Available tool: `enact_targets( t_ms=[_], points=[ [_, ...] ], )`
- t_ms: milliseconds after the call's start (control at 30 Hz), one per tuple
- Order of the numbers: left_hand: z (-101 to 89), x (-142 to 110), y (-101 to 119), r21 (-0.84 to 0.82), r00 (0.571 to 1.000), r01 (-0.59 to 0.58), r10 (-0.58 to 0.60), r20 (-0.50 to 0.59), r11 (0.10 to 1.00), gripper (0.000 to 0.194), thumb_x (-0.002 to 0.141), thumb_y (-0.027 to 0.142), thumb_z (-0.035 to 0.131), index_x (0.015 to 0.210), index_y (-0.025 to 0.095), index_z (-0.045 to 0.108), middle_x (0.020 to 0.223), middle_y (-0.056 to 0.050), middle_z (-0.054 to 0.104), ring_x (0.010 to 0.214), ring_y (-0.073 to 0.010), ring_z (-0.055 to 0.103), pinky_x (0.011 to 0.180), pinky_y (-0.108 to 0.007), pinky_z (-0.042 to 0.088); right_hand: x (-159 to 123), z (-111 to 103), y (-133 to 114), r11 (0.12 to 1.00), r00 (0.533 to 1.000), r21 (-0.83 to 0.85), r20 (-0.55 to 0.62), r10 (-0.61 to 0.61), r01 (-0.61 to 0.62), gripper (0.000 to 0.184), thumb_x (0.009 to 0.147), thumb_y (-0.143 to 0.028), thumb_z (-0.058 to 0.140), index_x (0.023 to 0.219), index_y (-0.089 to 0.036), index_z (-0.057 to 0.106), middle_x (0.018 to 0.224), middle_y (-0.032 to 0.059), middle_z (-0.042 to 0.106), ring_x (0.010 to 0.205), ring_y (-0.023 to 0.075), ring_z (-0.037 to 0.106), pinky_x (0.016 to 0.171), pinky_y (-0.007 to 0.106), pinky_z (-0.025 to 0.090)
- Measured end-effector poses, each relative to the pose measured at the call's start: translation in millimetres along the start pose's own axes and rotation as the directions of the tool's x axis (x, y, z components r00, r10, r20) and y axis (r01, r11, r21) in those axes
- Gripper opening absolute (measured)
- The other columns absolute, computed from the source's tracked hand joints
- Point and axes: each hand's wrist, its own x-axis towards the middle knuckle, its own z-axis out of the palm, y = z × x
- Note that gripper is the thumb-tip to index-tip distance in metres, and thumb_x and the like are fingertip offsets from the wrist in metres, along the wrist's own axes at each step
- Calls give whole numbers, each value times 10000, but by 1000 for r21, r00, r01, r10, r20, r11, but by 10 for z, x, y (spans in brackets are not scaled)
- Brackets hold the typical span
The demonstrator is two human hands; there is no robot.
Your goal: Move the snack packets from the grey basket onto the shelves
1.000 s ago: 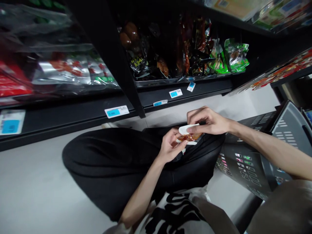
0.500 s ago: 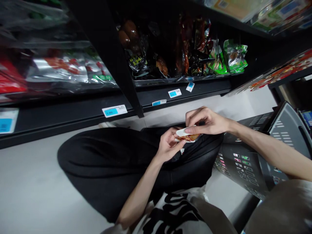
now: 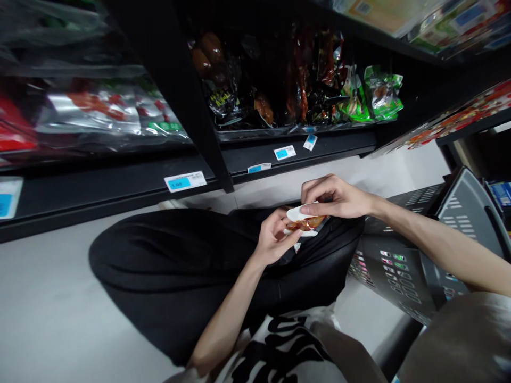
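Observation:
Above my lap, both hands hold a small snack packet (image 3: 305,224) with white edges and reddish-brown, glossy food showing in its middle. My left hand (image 3: 273,236) grips its left end, thumb along the lower edge. From the upper right, my right hand (image 3: 333,196) pinches the top white edge between thumb and bent fingers. The back of the packet is hidden. Black trousers (image 3: 171,266) on my crossed legs lie beneath the hands.
A black shelf (image 3: 303,147) with price tags (image 3: 186,181) runs ahead of me. Dark food packs and green packets (image 3: 383,93) stand on it; silver packs (image 3: 96,111) lie at the left. A grey perforated shopping basket (image 3: 403,276) stands at my right, under my right forearm.
The packet has tilted slightly, so more of its reddish-brown middle shows. Both hands keep their hold. The whole view has shifted a little.

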Motion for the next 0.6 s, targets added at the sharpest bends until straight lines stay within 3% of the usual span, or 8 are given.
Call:
enact_targets(
  t_ms=[500,600],
  points=[
    [-21,-9,22,4,999,19,-19,39,1000,317,789,274,810,1001,191,589,988,-72,733,890,-225,733,785,-331,589,-6,-3,20,982,996,167,1,91,-90,371,952,-438,629,765,-117,638,765,9,559,645,81,487,561,210,406],
    [-29,-27,19,-36,998,-16,18,60,999,390,777,317,808,1065,213,568,1053,-70,699,940,-230,709,782,-324,570,-8,22,51,955,987,251,27,158,-160,346,961,-445,611,866,-114,645,738,-4,556,619,78,478,531,197,403]
  ],
)
